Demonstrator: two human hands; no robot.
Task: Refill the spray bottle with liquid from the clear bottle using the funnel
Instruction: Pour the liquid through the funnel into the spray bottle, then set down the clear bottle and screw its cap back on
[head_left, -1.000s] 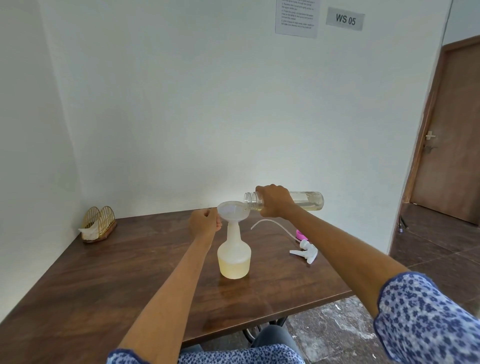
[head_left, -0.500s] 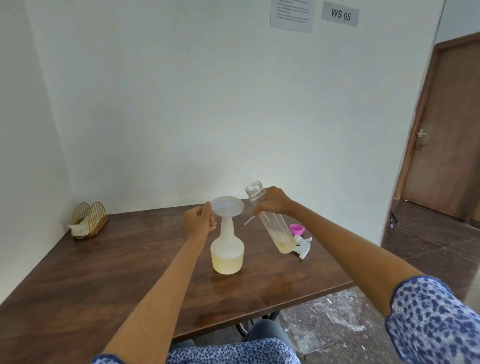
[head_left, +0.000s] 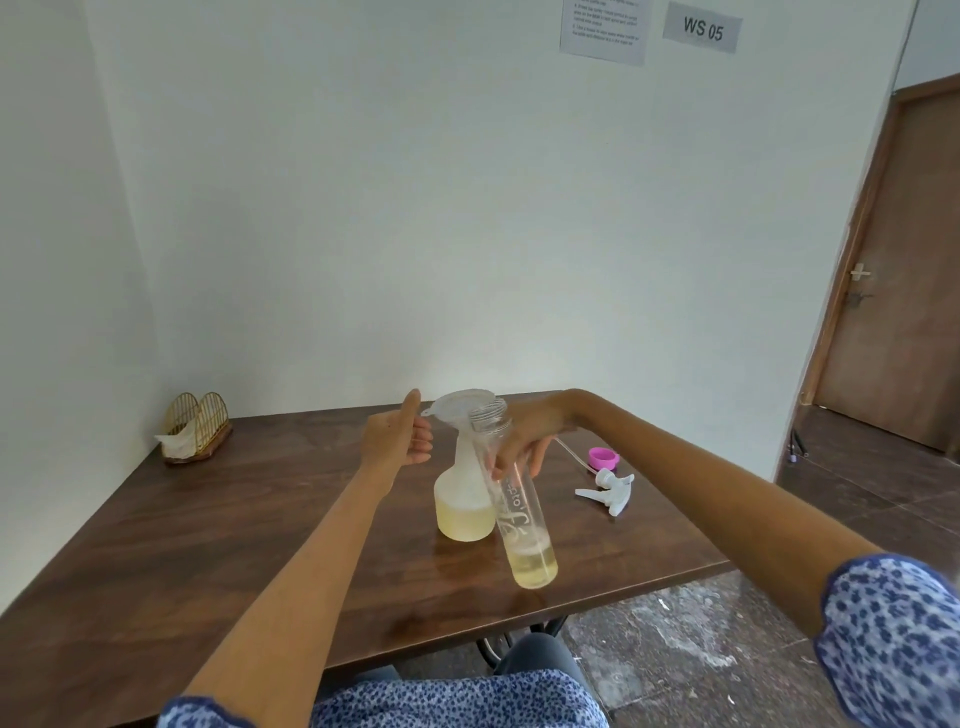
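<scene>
Gripping the clear bottle (head_left: 519, 514) round its upper body, the right hand (head_left: 524, 434) is setting it down in front of the spray bottle (head_left: 464, 499); lowering it squarely should be stopping a wobble (some liquid remains). Its long axis is standing near upright, mouth tilting upward-left. The left hand (head_left: 397, 441) is hovering open beside the funnel (head_left: 457, 410).

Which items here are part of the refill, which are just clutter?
In use: spray bottle, funnel, clear bottle in right hand, left hand, trigger sprayer head, pink cap.
Lying about: napkin holder, wall notices.
</scene>
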